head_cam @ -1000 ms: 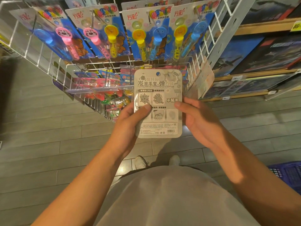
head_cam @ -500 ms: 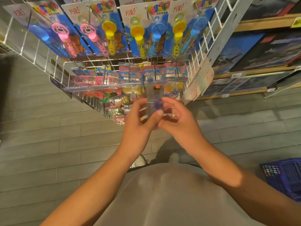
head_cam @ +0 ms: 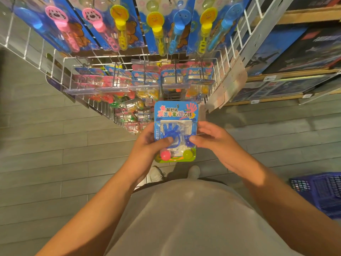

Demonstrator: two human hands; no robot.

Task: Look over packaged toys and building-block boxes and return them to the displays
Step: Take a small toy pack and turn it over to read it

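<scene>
While we are standing by the wire rack (head_cam: 55, 71), our left hand (head_cam: 147, 148) and right hand (head_cam: 217, 145) are both pinching the toy pack (head_cam: 176, 115).

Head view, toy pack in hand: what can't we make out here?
- Toy pack: its back faces away; left hand and right hand cover its side edges.
- Blue basket: cut off by the right edge.
- Shelf price tags: too small to read.
- Packs on the lower hooks: overlapping, blurred.
</scene>
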